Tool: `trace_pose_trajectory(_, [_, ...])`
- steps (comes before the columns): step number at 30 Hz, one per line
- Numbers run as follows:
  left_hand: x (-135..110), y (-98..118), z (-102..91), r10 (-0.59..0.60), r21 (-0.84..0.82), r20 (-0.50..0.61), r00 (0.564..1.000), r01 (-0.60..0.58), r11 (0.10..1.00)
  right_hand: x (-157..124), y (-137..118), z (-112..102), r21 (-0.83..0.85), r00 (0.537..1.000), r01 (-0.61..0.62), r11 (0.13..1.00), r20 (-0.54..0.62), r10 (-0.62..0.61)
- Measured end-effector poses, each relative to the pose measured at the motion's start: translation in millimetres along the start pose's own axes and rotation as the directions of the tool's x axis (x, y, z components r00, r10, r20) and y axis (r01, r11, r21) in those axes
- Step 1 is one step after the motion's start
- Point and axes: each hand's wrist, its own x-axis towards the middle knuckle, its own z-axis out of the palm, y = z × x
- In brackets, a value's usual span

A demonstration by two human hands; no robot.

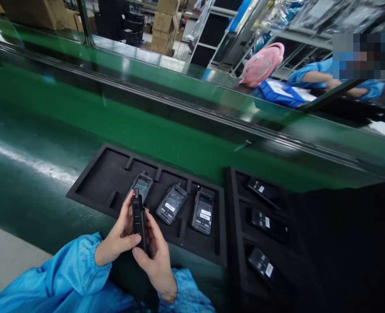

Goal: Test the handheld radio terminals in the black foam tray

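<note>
Both my hands hold one black handheld radio [138, 217] upright and edge-on above the near rim of a black foam tray [91, 182]. My left hand [118, 237] grips its left side with the thumb across the lower body. My right hand [156, 256] cups it from the right and below. Three similar radios lie in the tray's slots: one [142, 186] just behind the held radio, one [172, 204] in the middle, one [203, 212] to the right. The tray's leftmost slot holds nothing.
A second black foam tray [236, 226] at the right holds three more radios [266, 221]. Both trays rest on a green conveyor belt [81, 126]. Across the line a person in a blue coat [313, 76] works beside a pink fan [263, 64] and a blue bin [279, 93].
</note>
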Motion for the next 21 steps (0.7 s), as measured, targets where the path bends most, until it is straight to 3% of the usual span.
trace_pose_trajectory(8, [1.7, 0.4, 3.6, 0.017, -0.061, -0.019, 1.0, -0.018, 0.998, 1.8, 2.0, 0.3, 0.04, 1.0, -0.01, 0.999, 0.018, 0.009])
trace_pose_trajectory(21, [3.3, -13.7, 3.6, 0.127, 0.011, -0.041, 0.991, -0.127, 0.992, 2.7, -2.5, -1.8, 0.084, 1.0, -0.015, 0.996, -0.015, 0.016])
